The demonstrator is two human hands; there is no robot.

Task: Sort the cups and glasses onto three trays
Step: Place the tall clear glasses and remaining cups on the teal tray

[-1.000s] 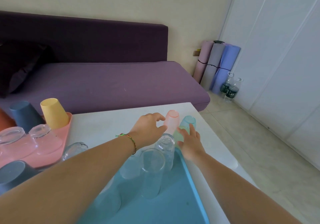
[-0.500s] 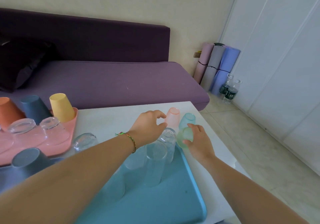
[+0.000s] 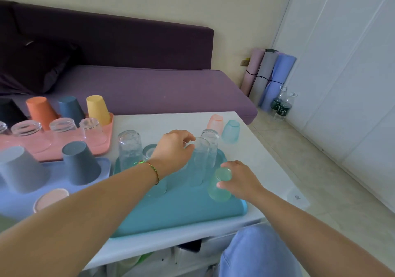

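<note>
White table (image 3: 149, 124), three trays on it. Teal tray (image 3: 171, 214), nearest the person: one tall clear glass (image 3: 198, 163), upside down, its upper end gripped by the left hand (image 3: 173, 150), fingers and thumb curled round it; a woven bracelet (image 3: 152, 169) on that wrist. A second tall glass (image 3: 211, 142) stands just behind the first, touching or nearly so. A ribbed clear glass (image 3: 129, 148), inverted, is at the tray's far left corner; a short glass (image 3: 149, 151) beside it is partly hidden by the left wrist. Green translucent cup (image 3: 220, 189), upside down, is at the tray's right edge, pinched between the thumb and curled fingers of the right hand (image 3: 241, 180); whether it rests fully on the tray cannot be told. Off the trays, on the table's far side: a pink translucent cup (image 3: 215, 123) and a teal translucent cup (image 3: 230, 131), both inverted, just beside each other. Pink tray (image 3: 108, 135), far left: orange cup (image 3: 40, 112), dark blue cup (image 3: 71, 109) and yellow cup (image 3: 98, 109) in the back row, three short clear glasses (image 3: 64, 127) in front, all inverted. Lavender tray (image 3: 104, 165), near left: two grey cups (image 3: 80, 163), inverted, and a peach cup (image 3: 50, 198) of which only the round end shows. Beyond the table: purple sofa (image 3: 149, 88), rolled mats (image 3: 269, 77) against the wall, two water bottles (image 3: 282, 105) on the floor.
</note>
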